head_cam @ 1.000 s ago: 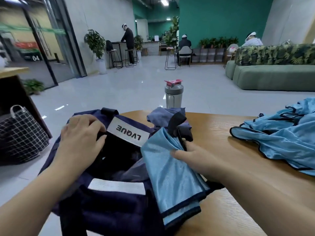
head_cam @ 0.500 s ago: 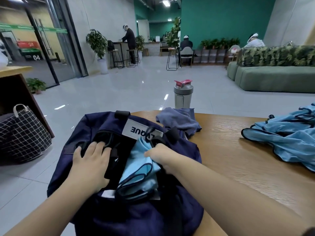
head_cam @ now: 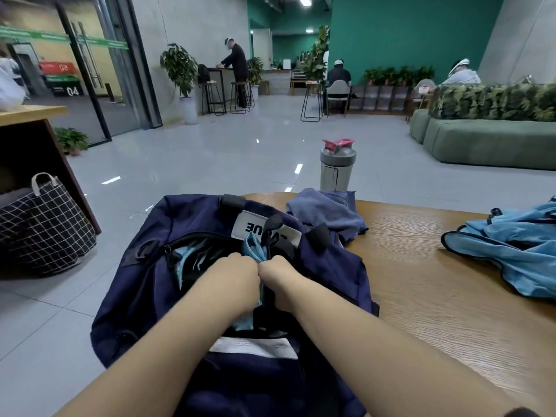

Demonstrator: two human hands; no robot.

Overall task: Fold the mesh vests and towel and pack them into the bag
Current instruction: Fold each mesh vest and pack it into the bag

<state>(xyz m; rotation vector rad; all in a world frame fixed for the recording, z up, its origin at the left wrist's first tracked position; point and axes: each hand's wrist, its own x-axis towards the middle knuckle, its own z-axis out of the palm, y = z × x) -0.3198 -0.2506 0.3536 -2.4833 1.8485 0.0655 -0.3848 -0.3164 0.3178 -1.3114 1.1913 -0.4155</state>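
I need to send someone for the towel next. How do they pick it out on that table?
Start at the wooden table and find the grey shaker bottle at its far edge. The towel lies crumpled just in front of it, beside the navy bag. It is dull grey-blue with no trim, unlike the bright blue, dark-edged mesh vests to the right.

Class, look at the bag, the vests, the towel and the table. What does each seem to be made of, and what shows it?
Bag: navy woven fabric, probably nylon or polyester; matte, creased.
Vests: light blue, thin, faintly shiny synthetic cloth with dark trim; mesh too fine to confirm.
Towel: soft, dull grey-blue cloth, maybe microfibre or cotton.
Table: wood or wood-look laminate; visible grain, satin surface.
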